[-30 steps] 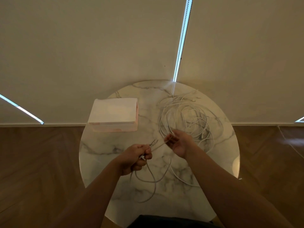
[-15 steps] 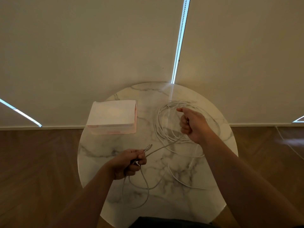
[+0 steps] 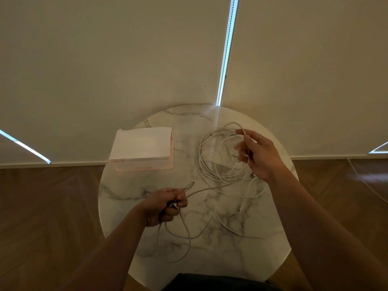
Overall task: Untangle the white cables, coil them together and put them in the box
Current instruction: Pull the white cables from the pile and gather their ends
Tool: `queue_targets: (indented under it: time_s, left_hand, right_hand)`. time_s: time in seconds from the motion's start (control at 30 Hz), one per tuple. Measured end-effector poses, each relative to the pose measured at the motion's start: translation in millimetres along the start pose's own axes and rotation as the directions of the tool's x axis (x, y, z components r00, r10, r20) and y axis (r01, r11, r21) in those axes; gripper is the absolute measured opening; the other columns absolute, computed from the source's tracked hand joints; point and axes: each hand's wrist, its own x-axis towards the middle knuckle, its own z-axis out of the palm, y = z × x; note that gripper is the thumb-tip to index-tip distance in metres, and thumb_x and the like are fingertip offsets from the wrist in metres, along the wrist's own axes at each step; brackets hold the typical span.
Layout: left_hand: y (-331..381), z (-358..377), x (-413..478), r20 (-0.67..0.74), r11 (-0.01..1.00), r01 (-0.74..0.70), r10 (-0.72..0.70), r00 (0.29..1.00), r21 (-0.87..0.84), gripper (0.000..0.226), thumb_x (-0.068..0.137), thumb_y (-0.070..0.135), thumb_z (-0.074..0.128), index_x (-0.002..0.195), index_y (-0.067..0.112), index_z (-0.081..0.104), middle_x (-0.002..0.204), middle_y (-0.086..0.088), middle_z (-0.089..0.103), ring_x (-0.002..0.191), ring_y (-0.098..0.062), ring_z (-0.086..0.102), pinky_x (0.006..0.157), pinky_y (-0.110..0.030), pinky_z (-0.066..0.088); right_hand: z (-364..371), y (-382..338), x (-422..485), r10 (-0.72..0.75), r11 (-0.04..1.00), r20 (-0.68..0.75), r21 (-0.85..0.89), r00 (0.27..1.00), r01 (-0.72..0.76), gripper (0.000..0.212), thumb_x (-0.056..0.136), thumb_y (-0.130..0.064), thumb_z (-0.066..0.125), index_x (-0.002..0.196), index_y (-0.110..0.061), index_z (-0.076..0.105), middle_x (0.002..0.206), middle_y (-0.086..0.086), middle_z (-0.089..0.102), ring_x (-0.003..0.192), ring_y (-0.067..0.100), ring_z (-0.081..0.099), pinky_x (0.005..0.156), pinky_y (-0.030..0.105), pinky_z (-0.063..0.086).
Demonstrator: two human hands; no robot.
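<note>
White cables (image 3: pixel 212 162) lie in a loose tangle on the marble table (image 3: pixel 262 255), right of the box (image 3: pixel 142 143). Judge them light, limp and snag-prone, so take hold near a plug. Your left hand (image 3: pixel 165 206) curls tight round one strand behind its connector (image 3: pixel 190 184); your right hand (image 3: pixel 260 156), fingers (image 3: pixel 247 151) half curled, pinches a lifted loop.

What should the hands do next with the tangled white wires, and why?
Probably the right hand should pull the strand it holds up and clear of the white cables, since these lie looped over each other on the marble table, while the left hand grips one cable beside its plug.
</note>
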Motion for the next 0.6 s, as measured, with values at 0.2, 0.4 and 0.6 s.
queue_targets:
  time_s: [0.2,0.4,0.6]
  left_hand:
    - [-3,-1,2,0.016,1.0,0.002,-0.002,1.0,-0.014,0.036,0.105,0.031,0.03,0.074,0.018,0.042,0.07,0.001,0.042,0.041,-0.004,0.013,0.035,-0.016,0.012]
    - [6,12,9,-0.012,0.992,-0.07,0.071,0.997,0.102,0.034,0.106,0.029,0.032,0.076,0.016,0.041,0.077,-0.003,0.054,0.042,-0.005,0.012,0.035,-0.016,0.014]
    - [7,18,18,0.033,0.987,-0.027,0.022,0.999,0.156,0.035,0.105,0.033,0.034,0.075,0.018,0.041,0.071,0.0,0.046,0.043,-0.005,0.01,0.035,-0.014,0.014]
  right_hand:
    - [-13,-11,0,-0.105,0.946,-0.018,0.306,0.994,0.106,0.02,0.1,-0.009,0.046,0.109,-0.009,0.065,0.066,0.003,0.046,0.059,0.013,0.042,0.056,0.025,0.039]
    - [-65,55,-14,0.24,0.869,-0.583,0.485,0.776,0.096,0.01,0.099,-0.003,0.046,0.105,-0.009,0.052,0.083,0.016,0.061,0.076,0.026,0.062,0.062,0.036,0.055]
    - [-93,104,-51,0.538,0.816,-0.573,0.538,0.618,-0.211,0.021,0.1,-0.019,0.045,0.116,-0.009,0.055,0.066,0.008,0.047,0.06,0.021,0.05,0.062,0.043,0.052]
